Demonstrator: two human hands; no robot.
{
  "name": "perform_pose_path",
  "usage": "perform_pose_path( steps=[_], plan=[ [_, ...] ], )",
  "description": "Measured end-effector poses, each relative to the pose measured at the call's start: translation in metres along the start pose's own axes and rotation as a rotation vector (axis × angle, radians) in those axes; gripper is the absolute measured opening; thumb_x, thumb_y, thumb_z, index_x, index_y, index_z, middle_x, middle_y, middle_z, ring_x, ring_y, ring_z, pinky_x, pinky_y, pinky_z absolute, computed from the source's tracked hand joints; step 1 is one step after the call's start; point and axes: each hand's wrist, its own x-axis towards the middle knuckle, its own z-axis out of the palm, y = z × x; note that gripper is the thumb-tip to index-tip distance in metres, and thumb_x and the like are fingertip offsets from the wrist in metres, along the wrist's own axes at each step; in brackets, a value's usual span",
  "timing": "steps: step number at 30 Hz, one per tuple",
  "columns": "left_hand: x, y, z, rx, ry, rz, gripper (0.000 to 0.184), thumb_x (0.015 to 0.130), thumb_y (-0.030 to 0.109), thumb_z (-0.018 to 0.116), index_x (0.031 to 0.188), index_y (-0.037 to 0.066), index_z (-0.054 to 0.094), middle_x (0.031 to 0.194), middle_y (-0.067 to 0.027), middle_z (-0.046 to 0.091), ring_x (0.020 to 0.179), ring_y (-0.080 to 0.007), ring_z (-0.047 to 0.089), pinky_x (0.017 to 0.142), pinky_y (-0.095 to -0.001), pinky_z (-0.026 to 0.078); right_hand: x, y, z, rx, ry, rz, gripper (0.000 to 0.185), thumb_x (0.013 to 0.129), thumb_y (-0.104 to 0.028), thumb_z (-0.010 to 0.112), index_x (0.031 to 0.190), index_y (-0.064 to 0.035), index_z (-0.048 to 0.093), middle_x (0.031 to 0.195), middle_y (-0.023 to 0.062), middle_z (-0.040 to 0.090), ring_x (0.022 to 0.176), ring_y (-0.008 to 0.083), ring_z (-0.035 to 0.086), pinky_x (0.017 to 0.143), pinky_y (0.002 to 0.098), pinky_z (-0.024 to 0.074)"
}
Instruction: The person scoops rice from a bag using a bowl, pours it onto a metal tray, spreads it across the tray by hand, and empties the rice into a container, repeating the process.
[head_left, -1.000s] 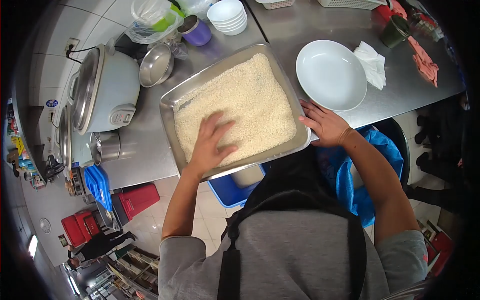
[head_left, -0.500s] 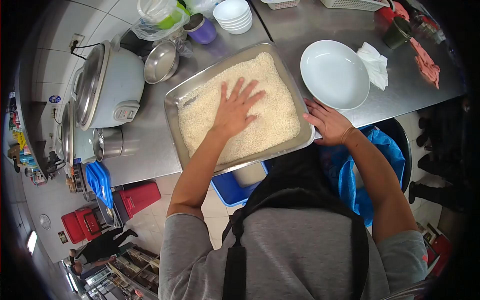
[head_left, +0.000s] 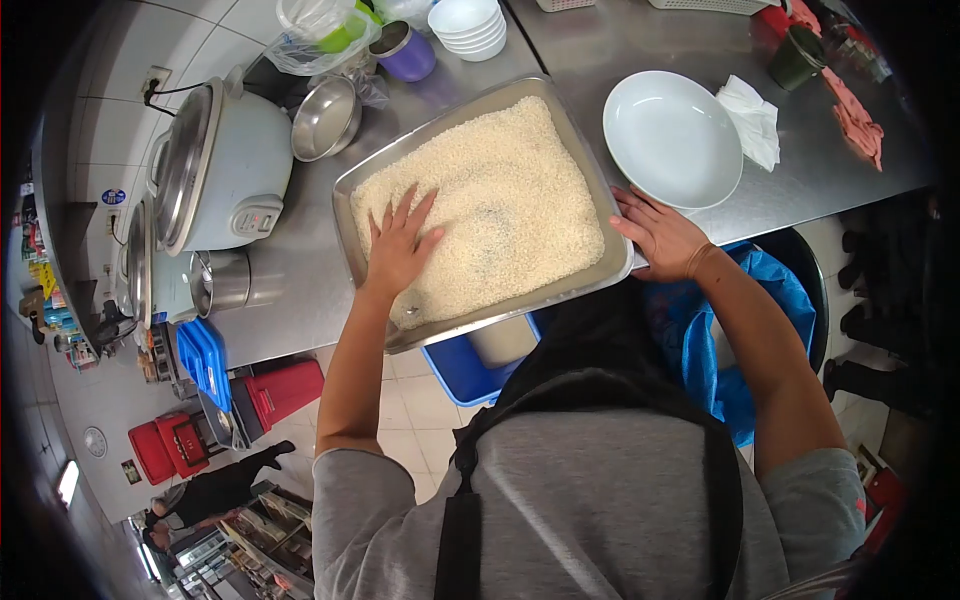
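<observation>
A rectangular metal tray [head_left: 617,262] full of pale rice grains [head_left: 520,190] lies at an angle over the counter's front edge. My left hand [head_left: 398,250] rests on the rice near the tray's left side, its fingers spread and holding nothing. At the tray's right rim my right hand [head_left: 660,236] lies with extended fingers, touching the rim and the counter beside it. Some tray bottom shows through a thin patch near the rice's middle. Just beyond my right hand is a white oval dish [head_left: 672,140], with a crumpled white tissue [head_left: 750,122] against it.
Rice cookers [head_left: 235,165], a metal bowl [head_left: 326,118], a purple cup [head_left: 403,52] and stacked white bowls [head_left: 468,28] stand on the counter [head_left: 290,320]. Below are a blue bin [head_left: 455,370] and a blue bag [head_left: 705,350]. Another person [head_left: 215,495] is far off at lower left.
Over the last second my left hand moved forward to the middle of the rice, then back toward the left side. The rice surface has shifted, while my right hand stays at the rim.
</observation>
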Motion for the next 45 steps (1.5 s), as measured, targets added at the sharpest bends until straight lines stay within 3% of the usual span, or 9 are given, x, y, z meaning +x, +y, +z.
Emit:
perform_pose_path(
  steps=[9,12,18,23,27,32,38,42,45],
  plan=[
    [-0.037,0.051,0.007,-0.198,-0.06,0.022,0.081,0.092,0.051,0.059,0.158,0.022,0.022,0.166,-0.0134,0.005,0.15,-0.0456,0.005,0.117,-0.0663,0.005,0.001,0.002,-0.001,0.002,-0.056,-0.001,0.102,0.065,-0.028,0.085,0.149,-0.016,0.028,0.146,0.0191,0.042,0.146,0.0342,0.029,0.122,0.0456,0.0215],
    [-0.015,0.066,0.019,-0.046,0.032,0.157,0.077,0.093,0.049,0.058,0.157,0.022,0.025,0.165,-0.0147,0.009,0.15,-0.045,0.006,0.117,-0.0661,0.003,0.0,0.001,0.001,0.005,-0.046,0.011,0.102,0.065,-0.028,0.085,0.149,-0.0158,0.029,0.145,0.0188,0.042,0.145,0.0341,0.03,0.121,0.0457,0.0219],
    [0.038,0.113,0.021,-0.111,0.12,0.294,0.071,0.095,0.046,0.055,0.155,0.018,0.03,0.164,-0.0124,0.016,0.151,-0.0395,0.009,0.119,-0.0613,0.0,0.0,0.002,-0.001,0.009,-0.032,-0.007,0.105,0.064,-0.028,0.086,0.15,-0.0166,0.028,0.145,0.0192,0.042,0.145,0.0349,0.03,0.12,0.046,0.0232],
    [0.053,0.147,0.013,-0.222,0.139,0.56,0.055,0.089,0.044,0.064,0.139,0.02,0.054,0.15,-0.0104,0.041,0.144,-0.0339,0.031,0.119,-0.0589,0.013,-0.001,0.004,0.002,0.021,0.006,-0.034,0.108,0.062,-0.027,0.087,0.151,-0.0168,0.026,0.144,0.0195,0.043,0.145,0.0354,0.031,0.12,0.0465,0.0239],
    [0.04,0.142,0.01,-0.271,0.04,0.627,0.043,0.086,0.038,0.069,0.125,0.02,0.063,0.142,-0.0084,0.049,0.139,-0.0326,0.037,0.12,-0.0578,0.015,-0.001,0.004,0.002,0.035,0.007,-0.041,0.11,0.062,-0.026,0.087,0.151,-0.0169,0.025,0.144,0.0198,0.043,0.144,0.0353,0.031,0.12,0.0465,0.0247],
    [0.013,0.116,-0.004,-0.258,-0.063,0.617,0.034,0.08,0.028,0.072,0.113,0.018,0.067,0.134,-0.0055,0.055,0.134,-0.0283,0.043,0.12,-0.0537,0.021,0.0,0.001,0.0,0.004,-0.018,-0.004,0.108,0.063,-0.027,0.087,0.151,-0.0161,0.026,0.146,0.0197,0.041,0.145,0.0345,0.031,0.12,0.0452,0.0238],
    [-0.022,0.062,-0.021,-0.207,-0.059,0.47,0.034,0.077,0.018,0.073,0.111,0.019,0.067,0.133,-0.0047,0.056,0.133,-0.0284,0.044,0.119,-0.0502,0.026,0.0,0.001,0.0,-0.009,-0.019,0.006,0.103,0.065,-0.03,0.085,0.15,-0.0158,0.028,0.147,0.0196,0.04,0.145,0.0336,0.031,0.122,0.0451,0.0217],
    [-0.035,0.018,-0.015,-0.175,0.139,0.324,0.036,0.076,0.014,0.074,0.111,0.018,0.066,0.135,-0.0045,0.055,0.135,-0.0316,0.043,0.118,-0.0519,0.027,0.0,0.001,0.001,0.003,-0.027,0.004,0.101,0.067,-0.031,0.085,0.149,-0.0159,0.028,0.15,0.0202,0.038,0.145,0.0332,0.03,0.122,0.0452,0.0209],
    [-0.029,0.008,-0.003,-0.213,0.265,0.135,0.043,0.084,0.016,0.071,0.126,0.015,0.06,0.144,-0.0112,0.048,0.141,-0.0357,0.036,0.119,-0.0534,0.022,0.001,0.001,0.0,-0.009,-0.043,0.017,0.1,0.068,-0.031,0.084,0.149,-0.016,0.027,0.151,0.0208,0.037,0.146,0.0335,0.03,0.122,0.0453,0.0206]
  ],
)
